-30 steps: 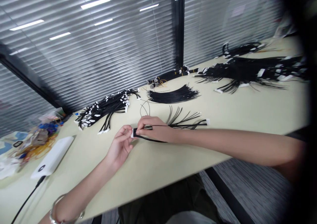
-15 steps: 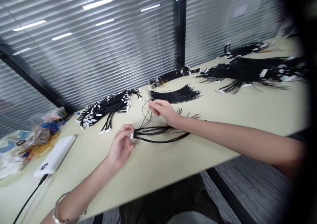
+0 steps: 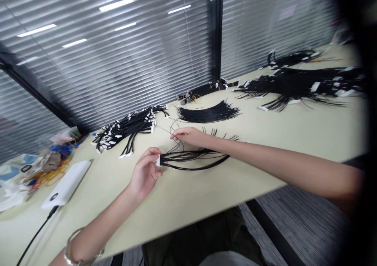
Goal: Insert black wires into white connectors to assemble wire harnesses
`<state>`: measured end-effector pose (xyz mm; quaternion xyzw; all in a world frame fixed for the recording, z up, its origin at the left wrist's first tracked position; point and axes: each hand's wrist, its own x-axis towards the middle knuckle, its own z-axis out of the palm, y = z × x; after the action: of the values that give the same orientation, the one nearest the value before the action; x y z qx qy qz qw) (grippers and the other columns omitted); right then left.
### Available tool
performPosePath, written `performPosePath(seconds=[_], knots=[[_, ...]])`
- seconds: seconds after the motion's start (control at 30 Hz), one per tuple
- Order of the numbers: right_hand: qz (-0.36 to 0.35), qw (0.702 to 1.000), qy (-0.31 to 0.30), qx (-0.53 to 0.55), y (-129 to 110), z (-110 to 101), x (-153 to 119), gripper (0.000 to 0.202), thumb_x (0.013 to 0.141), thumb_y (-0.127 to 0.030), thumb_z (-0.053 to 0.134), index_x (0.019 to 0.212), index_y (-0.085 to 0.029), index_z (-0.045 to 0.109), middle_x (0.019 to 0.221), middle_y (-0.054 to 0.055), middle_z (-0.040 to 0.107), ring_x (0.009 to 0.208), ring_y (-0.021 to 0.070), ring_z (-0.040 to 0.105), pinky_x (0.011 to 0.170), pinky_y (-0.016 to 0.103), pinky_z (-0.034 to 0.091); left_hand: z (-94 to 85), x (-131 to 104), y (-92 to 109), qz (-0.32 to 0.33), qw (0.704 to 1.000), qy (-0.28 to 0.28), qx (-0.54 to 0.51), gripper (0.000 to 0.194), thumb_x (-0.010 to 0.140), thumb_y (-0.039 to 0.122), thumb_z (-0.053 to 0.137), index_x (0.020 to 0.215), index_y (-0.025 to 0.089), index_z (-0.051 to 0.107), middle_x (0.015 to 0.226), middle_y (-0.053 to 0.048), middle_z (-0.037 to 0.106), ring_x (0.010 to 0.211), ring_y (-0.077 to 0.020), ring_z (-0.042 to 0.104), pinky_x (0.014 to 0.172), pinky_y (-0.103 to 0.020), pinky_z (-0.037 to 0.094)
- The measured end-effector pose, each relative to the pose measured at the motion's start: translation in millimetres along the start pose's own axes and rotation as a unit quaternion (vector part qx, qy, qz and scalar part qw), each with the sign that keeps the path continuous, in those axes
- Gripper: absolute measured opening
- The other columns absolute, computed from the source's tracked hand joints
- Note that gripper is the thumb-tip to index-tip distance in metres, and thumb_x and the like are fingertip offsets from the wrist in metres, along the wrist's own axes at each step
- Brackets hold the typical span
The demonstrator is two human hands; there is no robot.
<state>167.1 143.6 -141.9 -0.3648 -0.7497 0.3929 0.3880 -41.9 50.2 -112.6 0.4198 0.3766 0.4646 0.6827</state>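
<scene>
Between the thumb and fingers of my left hand (image 3: 147, 170) is a white connector (image 3: 158, 160). A bundle of black wires (image 3: 194, 168) runs from it to the right, spreading into loose ends. My right hand (image 3: 185, 135) is above the bundle, its thumb and forefinger pinched on a thin black wire (image 3: 177, 129). That wire loops beside the fingers; its tip is too fine to make out. Behind my right hand lies a neat row of loose black wires (image 3: 209, 113) on the table.
A pile of black cables with white connectors (image 3: 126, 126) lies at the back left. More cable bundles (image 3: 294, 81) cover the back right. A white power bank (image 3: 67, 183) with a black cord sits left, beside plastic bags (image 3: 53, 160). Window blinds (image 3: 118, 62) rise behind the table (image 3: 188, 203).
My right hand has come down and slightly left, nearer the connector, with the thin wire in its fingers. My left hand stays in place, still holding the connector.
</scene>
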Motion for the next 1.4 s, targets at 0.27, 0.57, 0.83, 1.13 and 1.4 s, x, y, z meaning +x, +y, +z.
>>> performPosePath(seconds=[0.27, 0.57, 0.83, 1.13, 1.4], knots=[[0.007, 0.998, -0.058, -0.014, -7.0, 0.9, -5.6, 0.017, 0.074, -0.028, 0.057, 0.072, -0.021, 0.073, 0.073, 0.0, 0.07, 0.076, 0.0161, 0.062, 0.074, 0.026, 0.043, -0.7, 0.4, -0.1, -0.002, 1.0, 0.0, 0.002, 0.012, 0.076, 0.011, 0.058, 0.087, 0.016, 0.056, 0.075, 0.002, 0.049, 0.051, -0.0036, 0.045, 0.039, -0.013, 0.046], [0.024, 0.986, 0.118, 0.115, -11.3, -9.3, -1.0, 0.022, 0.076, -0.03, 0.055, 0.079, -0.015, 0.07, 0.098, 0.007, 0.069, 0.09, 0.0172, 0.059, 0.078, 0.029, 0.044, -0.3, -0.4, 0.6, 0.006, 1.0, 0.0, 0.0, 0.013, 0.074, 0.011, 0.059, 0.086, 0.016, 0.057, 0.076, 0.001, 0.05, 0.062, -0.0078, 0.053, 0.04, -0.014, 0.047], [0.023, 0.92, 0.279, 0.275, -5.1, -28.4, 9.0, 0.03, 0.076, -0.023, 0.05, 0.103, -0.02, 0.061, 0.102, 0.004, 0.067, 0.083, 0.0118, 0.058, 0.074, 0.026, 0.043, -1.4, 0.9, 0.2, 0.017, 1.0, 0.013, -0.012, 0.014, 0.071, 0.011, 0.06, 0.084, 0.016, 0.059, 0.075, 0.001, 0.053, 0.062, -0.0091, 0.055, 0.039, -0.014, 0.047], [0.109, 0.849, 0.369, 0.363, 13.7, -50.7, 17.3, 0.03, 0.073, -0.021, 0.048, 0.103, -0.025, 0.049, 0.114, -0.001, 0.063, 0.088, 0.0114, 0.058, 0.075, 0.028, 0.044, -5.7, 3.4, -0.8, 0.064, 0.994, 0.082, -0.046, 0.012, 0.07, 0.006, 0.058, 0.079, 0.014, 0.059, 0.078, 0.002, 0.053, 0.056, -0.0047, 0.053, 0.045, -0.013, 0.05], [0.088, 0.835, 0.423, 0.342, 12.2, -57.9, 18.2, 0.037, 0.071, -0.025, 0.055, 0.108, -0.026, 0.05, 0.117, -0.003, 0.062, 0.108, 0.013, 0.051, 0.091, 0.033, 0.037, -12.7, 7.6, -2.3, 0.098, 0.984, 0.131, -0.074, 0.01, 0.069, 0.005, 0.057, 0.074, 0.013, 0.058, 0.07, 0.002, 0.05, 0.056, -0.0065, 0.052, 0.044, -0.013, 0.048]])
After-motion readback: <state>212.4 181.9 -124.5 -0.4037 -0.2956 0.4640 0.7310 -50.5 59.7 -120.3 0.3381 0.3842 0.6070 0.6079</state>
